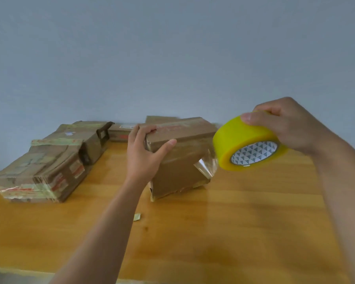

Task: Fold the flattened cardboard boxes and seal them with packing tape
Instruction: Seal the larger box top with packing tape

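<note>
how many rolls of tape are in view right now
1: the yellow tape roll in the right hand, held beside the box. Others may be hidden behind boxes.

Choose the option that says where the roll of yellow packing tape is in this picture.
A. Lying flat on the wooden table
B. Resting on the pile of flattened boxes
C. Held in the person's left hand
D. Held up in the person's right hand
D: the right hand grips the roll of yellow packing tape above the wooden table, a clear strip running to the brown cardboard box steadied by the left hand.
</note>
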### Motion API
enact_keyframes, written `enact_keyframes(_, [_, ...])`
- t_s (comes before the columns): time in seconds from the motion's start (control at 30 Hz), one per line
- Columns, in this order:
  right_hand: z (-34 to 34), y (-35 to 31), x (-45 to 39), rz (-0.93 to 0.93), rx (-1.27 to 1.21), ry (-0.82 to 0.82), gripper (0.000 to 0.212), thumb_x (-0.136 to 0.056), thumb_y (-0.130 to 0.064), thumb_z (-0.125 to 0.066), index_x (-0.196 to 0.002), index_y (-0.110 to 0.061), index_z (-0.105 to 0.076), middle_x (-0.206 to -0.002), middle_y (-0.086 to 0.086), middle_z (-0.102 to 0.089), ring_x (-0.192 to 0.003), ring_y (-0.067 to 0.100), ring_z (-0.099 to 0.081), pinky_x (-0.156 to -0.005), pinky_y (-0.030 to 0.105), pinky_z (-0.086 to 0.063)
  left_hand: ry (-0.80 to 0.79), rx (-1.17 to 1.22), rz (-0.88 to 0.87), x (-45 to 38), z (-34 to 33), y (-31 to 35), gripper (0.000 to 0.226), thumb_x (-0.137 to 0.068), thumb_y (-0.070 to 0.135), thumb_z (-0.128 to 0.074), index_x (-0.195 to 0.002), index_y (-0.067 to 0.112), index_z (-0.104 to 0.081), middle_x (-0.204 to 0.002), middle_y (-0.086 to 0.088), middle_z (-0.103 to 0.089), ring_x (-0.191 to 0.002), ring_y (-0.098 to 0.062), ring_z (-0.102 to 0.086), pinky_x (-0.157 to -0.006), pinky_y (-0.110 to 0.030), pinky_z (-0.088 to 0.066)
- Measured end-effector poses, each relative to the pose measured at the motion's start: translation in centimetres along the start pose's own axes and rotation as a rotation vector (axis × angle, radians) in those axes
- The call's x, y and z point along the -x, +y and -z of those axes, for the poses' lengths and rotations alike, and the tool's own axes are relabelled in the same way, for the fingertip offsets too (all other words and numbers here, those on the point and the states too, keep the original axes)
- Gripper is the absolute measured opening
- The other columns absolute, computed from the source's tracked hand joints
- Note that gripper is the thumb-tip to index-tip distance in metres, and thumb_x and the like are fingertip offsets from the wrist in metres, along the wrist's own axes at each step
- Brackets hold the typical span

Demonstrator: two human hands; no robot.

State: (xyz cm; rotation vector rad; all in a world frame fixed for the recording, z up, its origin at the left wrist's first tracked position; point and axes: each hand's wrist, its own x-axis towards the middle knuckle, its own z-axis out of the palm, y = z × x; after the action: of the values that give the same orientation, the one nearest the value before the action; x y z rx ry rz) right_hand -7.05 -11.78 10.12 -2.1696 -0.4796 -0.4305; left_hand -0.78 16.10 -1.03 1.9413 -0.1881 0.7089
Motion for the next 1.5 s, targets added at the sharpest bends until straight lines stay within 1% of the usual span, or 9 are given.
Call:
enact_keyframes(0.37, [6.2, 0.2, 1.2, 0.003, -0.217, 0.129, 0.031, -0.081, -0.037, -0.069, -0.051, -0.028, -0.068, -0.051, -0.011, -0.057, -0.05, 0.007, -0.058, -0.055, 0.022, -0.044, -0.33, 0.29, -0.045, 0.6, -9.3, 1.7, 0.051, -0.062, 0.07, -0.074, -0.109, 0.059, -0.057, -0.141, 0.013, -0.05, -0.136, -0.014, -0.044, -0.107, -0.05, -0.044])
enact_keyframes(0.53, [6.0, -0.1, -0.3, 0.007, -0.221, 0.138, 0.025, -0.074, -0.04, -0.074, -0.057, -0.021, -0.069, -0.059, -0.004, -0.059, -0.059, 0.013, -0.06, -0.063, 0.026, -0.046, -0.391, 0.332, -0.109, 1.5, -10.9, 1.9, 0.047, -0.063, 0.065, -0.074, -0.106, 0.06, -0.057, -0.155, 0.014, -0.032, -0.146, 0.001, -0.024, -0.115, -0.034, -0.03])
enact_keyframes(0.63, [4.9, -0.4, -1.9, -0.035, -0.236, 0.169, 0.053, -0.066, -0.05, -0.072, -0.085, 0.0, -0.069, -0.079, 0.014, -0.054, -0.072, 0.024, -0.057, -0.067, 0.033, -0.047, -0.392, 0.363, -0.165, 1.9, -11.0, 1.6, 0.047, -0.068, 0.06, -0.075, -0.111, 0.052, -0.057, -0.159, 0.016, -0.027, -0.145, 0.006, -0.022, -0.109, -0.021, -0.026])
enact_keyframes(0.77, [2.6, -0.4, -4.3, -0.061, -0.318, 0.158, 0.024, -0.076, -0.039, -0.066, -0.074, -0.015, -0.063, -0.066, 0.003, -0.049, -0.06, 0.014, -0.052, -0.056, 0.025, -0.045, -0.436, 0.416, -0.136, 2.2, -10.7, 1.7, 0.055, -0.071, 0.057, -0.076, -0.12, 0.04, -0.056, -0.151, 0.021, -0.037, -0.139, 0.0, -0.037, -0.11, -0.033, -0.037])
enact_keyframes(1.1, [-1.9, 0.7, -8.2, -0.094, -0.59, 0.119, 0.028, -0.081, -0.038, -0.064, -0.06, -0.02, -0.064, -0.054, 0.003, -0.044, -0.05, 0.019, -0.044, -0.06, 0.035, -0.039, -0.489, 0.422, -0.003, 1.0, -9.0, 2.7, 0.037, -0.081, 0.049, -0.039, -0.107, 0.04, -0.065, -0.115, 0.027, -0.06, -0.125, -0.01, -0.046, -0.109, -0.041, -0.037])
enact_keyframes(1.17, [-2.4, 1.5, -8.3, -0.123, -0.64, 0.133, 0.028, -0.081, -0.039, -0.064, -0.064, -0.017, -0.06, -0.054, 0.004, -0.043, -0.05, 0.02, -0.043, -0.059, 0.034, -0.04, -0.544, 0.48, 0.003, 0.7, -8.7, 2.8, 0.041, -0.087, 0.038, -0.033, -0.108, 0.031, -0.067, -0.117, 0.012, -0.065, -0.122, -0.007, -0.051, -0.106, -0.033, -0.039])
enact_keyframes(1.27, [-2.6, 3.0, -8.3, -0.163, -0.711, 0.146, 0.029, -0.081, -0.04, -0.062, -0.067, -0.016, -0.057, -0.052, 0.004, -0.043, -0.048, 0.02, -0.043, -0.059, 0.033, -0.043, -0.592, 0.556, 0.06, 0.5, -8.2, 3.0, 0.047, -0.092, 0.031, -0.022, -0.112, 0.032, -0.064, -0.119, 0.018, -0.063, -0.115, 0.011, -0.052, -0.098, -0.01, -0.038])
enact_keyframes(1.37, [-2.6, 4.5, -7.9, -0.194, -0.75, 0.15, 0.033, -0.081, -0.042, -0.061, -0.063, -0.016, -0.059, -0.047, 0.005, -0.044, -0.047, 0.021, -0.043, -0.059, 0.031, -0.045, -0.567, 0.535, 0.172, 0.3, -8.6, 2.5, 0.065, -0.085, 0.054, -0.022, -0.127, 0.028, -0.063, -0.139, 0.011, -0.057, -0.136, -0.003, -0.042, -0.119, -0.036, -0.026])
enact_keyframes(1.5, [-2.5, 6.0, -7.4, -0.212, -0.832, 0.168, 0.039, -0.089, -0.042, -0.056, -0.059, -0.016, -0.057, -0.045, 0.005, -0.045, -0.046, 0.021, -0.042, -0.059, 0.03, -0.046, -0.486, 0.623, 0.286, -0.3, -8.4, 3.2, 0.05, -0.097, 0.05, -0.025, -0.098, 0.029, -0.07, -0.126, 0.0, -0.067, -0.127, -0.011, -0.053, -0.118, -0.044, -0.028])
